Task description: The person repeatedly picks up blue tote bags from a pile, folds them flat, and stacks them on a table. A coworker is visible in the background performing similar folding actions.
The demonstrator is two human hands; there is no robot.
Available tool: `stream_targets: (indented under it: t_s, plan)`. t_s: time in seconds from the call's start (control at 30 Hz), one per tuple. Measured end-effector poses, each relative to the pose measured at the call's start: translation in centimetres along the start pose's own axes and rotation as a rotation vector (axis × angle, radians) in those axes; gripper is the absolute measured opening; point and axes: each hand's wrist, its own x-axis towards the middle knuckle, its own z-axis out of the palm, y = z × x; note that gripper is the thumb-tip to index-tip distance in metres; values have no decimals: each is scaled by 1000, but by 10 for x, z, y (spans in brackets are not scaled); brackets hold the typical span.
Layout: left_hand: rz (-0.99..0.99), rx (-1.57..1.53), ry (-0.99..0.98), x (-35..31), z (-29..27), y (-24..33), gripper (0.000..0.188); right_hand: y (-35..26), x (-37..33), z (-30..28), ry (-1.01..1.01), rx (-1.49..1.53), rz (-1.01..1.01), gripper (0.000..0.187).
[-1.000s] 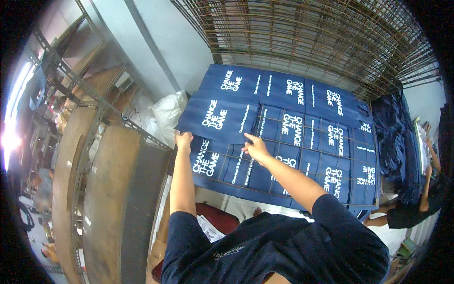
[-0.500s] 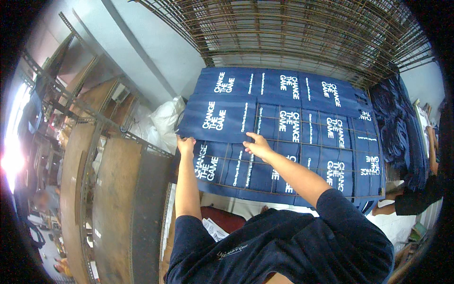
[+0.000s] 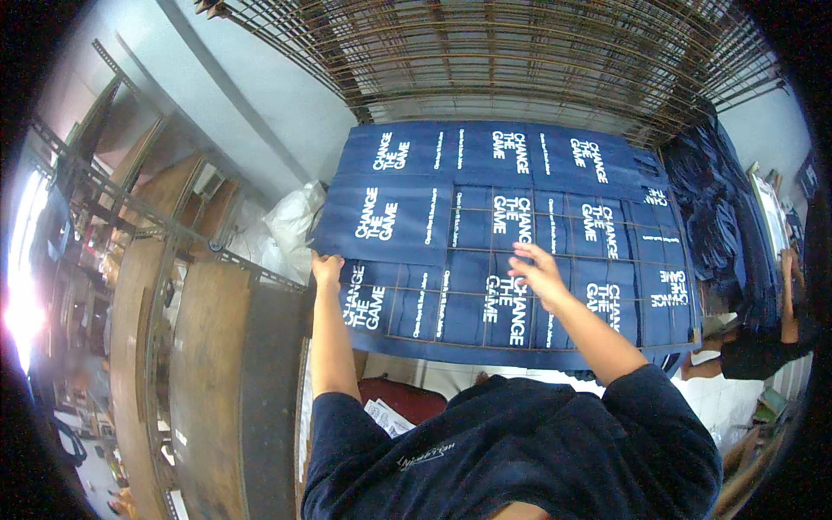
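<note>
A navy fabric panel with white printed lettering (image 3: 403,217) lies flat at the left of a wire rack (image 3: 563,251). My left hand (image 3: 328,267) is closed on this panel's near left corner. To the right, my right hand (image 3: 539,276) hovers over the rack with fingers apart and nothing in them. Below the wires and along the far side are several more navy printed panels (image 3: 563,303). They look alike, with white lettering in rows.
Beyond the panels rises a stack of rusty wire racks (image 3: 537,61). White plastic bags (image 3: 290,217) lie by the wall at the left, near wooden boards (image 3: 208,347) on a metal frame. Dark cloth (image 3: 711,225) hangs at the right, where another person's arm (image 3: 789,295) shows. A dark red seat (image 3: 403,399) is below.
My right hand has let go of the panel's near right corner and moved right over the rack. My left hand stays at the near left corner. The view has shifted slightly.
</note>
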Motion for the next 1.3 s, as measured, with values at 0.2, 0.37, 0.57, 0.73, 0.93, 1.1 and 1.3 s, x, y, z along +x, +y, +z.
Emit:
stream_targets:
  t_s: [0.2,0.37,0.57,0.73,0.93,1.1,1.3]
  plan:
    - [-63,-213,33,-6,3,-1,67,-3,-48,-64,192,11,25,41]
    - [-11,-213,29,-1,0,-7,61,3,-76,-101,292,58,23,38]
    - [-45,-187,109,-12,17,3,59,-1,-100,-132,344,83,-49,36]
    - [-43,-227,119,3,12,-5,60,3,-118,-154,396,45,-24,37]
    - [-37,-178,156,3,23,-11,62,4,-141,-174,485,29,-11,39]
    - [-19,-229,72,38,-13,-38,46,-4,-146,-212,572,71,-66,42]
    - [216,-278,245,-36,-19,-37,69,-7,-156,-368,999,254,-306,39]
